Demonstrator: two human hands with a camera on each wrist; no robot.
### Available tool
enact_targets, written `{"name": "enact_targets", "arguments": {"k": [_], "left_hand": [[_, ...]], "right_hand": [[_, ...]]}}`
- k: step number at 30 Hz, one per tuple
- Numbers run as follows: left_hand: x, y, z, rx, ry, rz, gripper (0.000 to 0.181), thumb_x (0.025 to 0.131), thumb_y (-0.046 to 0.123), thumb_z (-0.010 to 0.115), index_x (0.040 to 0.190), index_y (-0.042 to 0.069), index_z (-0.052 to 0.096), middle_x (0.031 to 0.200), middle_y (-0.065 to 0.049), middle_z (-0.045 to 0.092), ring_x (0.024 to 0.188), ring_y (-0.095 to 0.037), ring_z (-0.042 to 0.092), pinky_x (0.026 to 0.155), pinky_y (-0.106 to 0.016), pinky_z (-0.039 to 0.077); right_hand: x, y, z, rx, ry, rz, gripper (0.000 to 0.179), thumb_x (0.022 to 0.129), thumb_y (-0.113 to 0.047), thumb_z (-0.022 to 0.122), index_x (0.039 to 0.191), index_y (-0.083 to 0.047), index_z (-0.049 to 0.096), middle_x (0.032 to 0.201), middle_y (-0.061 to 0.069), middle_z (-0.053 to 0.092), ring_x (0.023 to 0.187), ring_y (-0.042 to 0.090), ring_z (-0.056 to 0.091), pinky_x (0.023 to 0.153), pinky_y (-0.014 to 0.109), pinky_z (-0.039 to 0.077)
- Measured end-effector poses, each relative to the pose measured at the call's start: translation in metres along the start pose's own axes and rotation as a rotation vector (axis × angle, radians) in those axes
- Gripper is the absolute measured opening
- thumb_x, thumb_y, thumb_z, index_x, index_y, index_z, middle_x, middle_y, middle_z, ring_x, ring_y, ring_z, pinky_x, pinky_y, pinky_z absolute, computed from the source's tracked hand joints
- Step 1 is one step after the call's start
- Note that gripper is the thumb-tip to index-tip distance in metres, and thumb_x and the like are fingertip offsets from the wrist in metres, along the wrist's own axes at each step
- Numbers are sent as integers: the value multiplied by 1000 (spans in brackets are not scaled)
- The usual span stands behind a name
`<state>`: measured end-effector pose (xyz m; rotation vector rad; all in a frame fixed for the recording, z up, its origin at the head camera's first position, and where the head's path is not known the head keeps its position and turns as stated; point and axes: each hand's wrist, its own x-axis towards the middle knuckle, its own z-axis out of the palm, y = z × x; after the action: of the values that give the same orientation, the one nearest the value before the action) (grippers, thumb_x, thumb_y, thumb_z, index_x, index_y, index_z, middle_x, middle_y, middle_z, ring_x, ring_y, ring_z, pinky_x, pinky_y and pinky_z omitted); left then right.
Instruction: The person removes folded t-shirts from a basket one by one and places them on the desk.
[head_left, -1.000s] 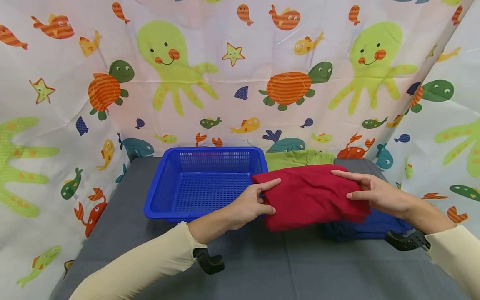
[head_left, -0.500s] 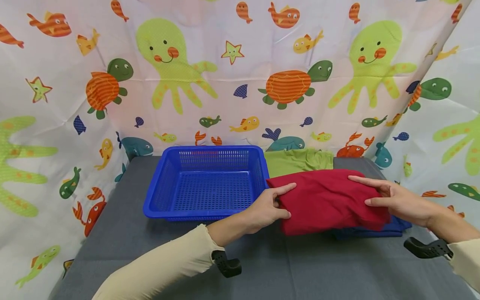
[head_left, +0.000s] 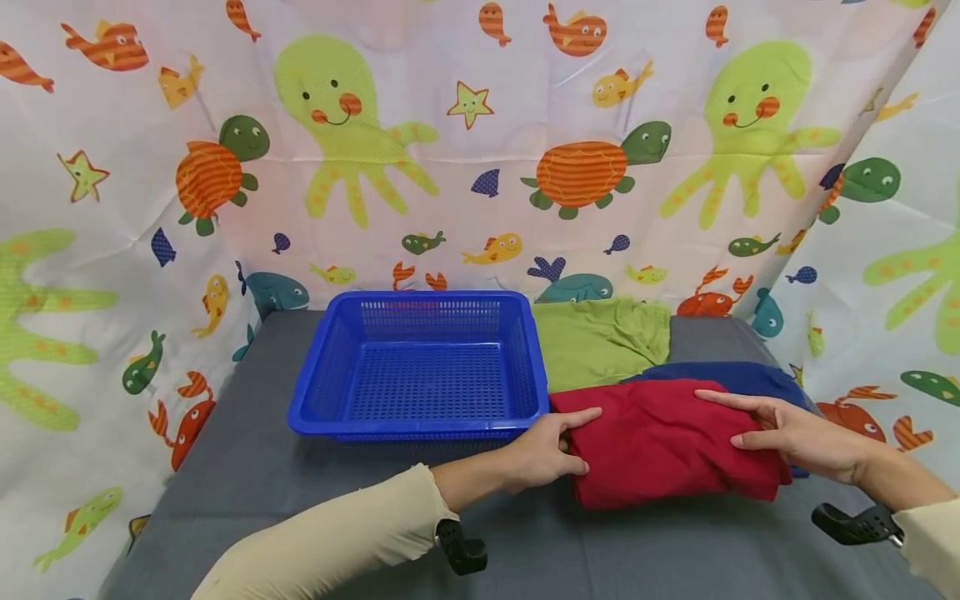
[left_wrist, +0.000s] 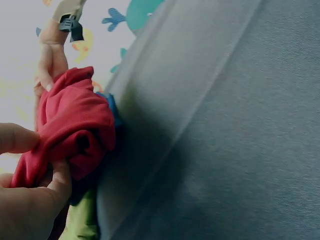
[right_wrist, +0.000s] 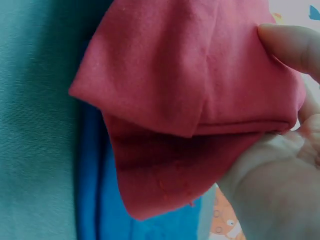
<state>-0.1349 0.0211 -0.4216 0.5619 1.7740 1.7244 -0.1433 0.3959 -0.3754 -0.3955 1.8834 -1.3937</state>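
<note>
Both hands grip a folded red garment (head_left: 667, 442), one at each end, to the right of the blue basket in the head view. My left hand (head_left: 543, 454) pinches its left end, thumb below and index finger along the top. At the other end my right hand (head_left: 813, 437) has its thumb and fingers on the cloth. The garment overlaps a folded navy blue garment (head_left: 727, 377) lying on the table. In the right wrist view, a loose hemmed flap (right_wrist: 160, 190) hangs from its underside. The left wrist view shows its rolled, layered end (left_wrist: 85, 142).
A blue plastic basket (head_left: 420, 428) with mesh walls and nothing inside stands left of the hands. Behind the red garment lies a folded lime green garment (head_left: 600, 333), against the basket's right side. A printed sea-animal curtain (head_left: 480, 150) encloses the grey table (head_left: 315, 517).
Both hands have carried the red garment to the right, then lower and nearer to me. More of the green garment and the back of the navy one now show.
</note>
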Motion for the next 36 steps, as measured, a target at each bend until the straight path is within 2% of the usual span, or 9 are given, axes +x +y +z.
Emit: {"name": "enact_targets", "arguments": {"k": [4,10,17,20,22,28,33,36], "left_hand": [[-2,-9,-2,-7,17,-27,79,86,-18,59,156,14,40,136,-15,62,113,-21,67,98,-42,57],[-9,-19,-11,-42,24,-53,81,84,-21,59,155,14,41,137,-15,61,109,-17,64,96,-41,57],[-19,-31,-20,-46,15,-70,80,84,-21,59,155,11,41,130,-18,66,94,-11,62,87,-28,58],[-21,-36,-20,-54,5,-75,79,84,-21,59,155,9,41,131,-19,66,96,-12,64,88,-29,58],[-23,-41,-18,-68,-3,-78,79,83,-21,59,154,7,41,135,-18,64,104,-14,66,92,-33,59],[-28,-51,-17,-65,-4,-109,79,83,-21,60,155,7,41,139,-18,61,113,-21,65,96,-37,58],[-29,-57,-23,-15,-33,-159,77,85,-17,63,154,12,43,136,-15,61,110,-21,67,86,-29,57],[-28,-62,-28,16,-53,-180,74,86,-16,64,151,14,47,132,-12,62,106,-21,68,80,-26,55]], "right_hand": [[7,6,7,10,4,12,68,107,-7,43,164,-22,10,147,-33,35,127,-6,48,102,35,54],[15,11,17,82,-61,-2,68,107,-4,41,164,-19,8,149,-32,33,131,-9,46,106,30,51],[24,17,29,95,-59,2,68,106,-5,43,164,-18,11,149,-30,31,132,-8,47,107,27,49],[25,21,30,117,-80,2,66,106,-4,41,164,-17,12,149,-29,35,133,-4,49,108,28,49],[25,23,31,134,-97,5,65,107,-4,41,164,-16,12,149,-28,38,133,-2,51,107,29,50],[25,32,31,138,-116,15,63,107,-5,40,163,-14,14,149,-25,42,134,-2,51,108,29,50],[29,47,30,142,-117,46,62,107,-7,41,163,-13,15,151,-21,35,133,-6,49,108,29,49],[30,57,29,153,-120,45,61,108,-7,41,163,-12,17,149,-22,37,132,-5,50,107,29,49]]}}
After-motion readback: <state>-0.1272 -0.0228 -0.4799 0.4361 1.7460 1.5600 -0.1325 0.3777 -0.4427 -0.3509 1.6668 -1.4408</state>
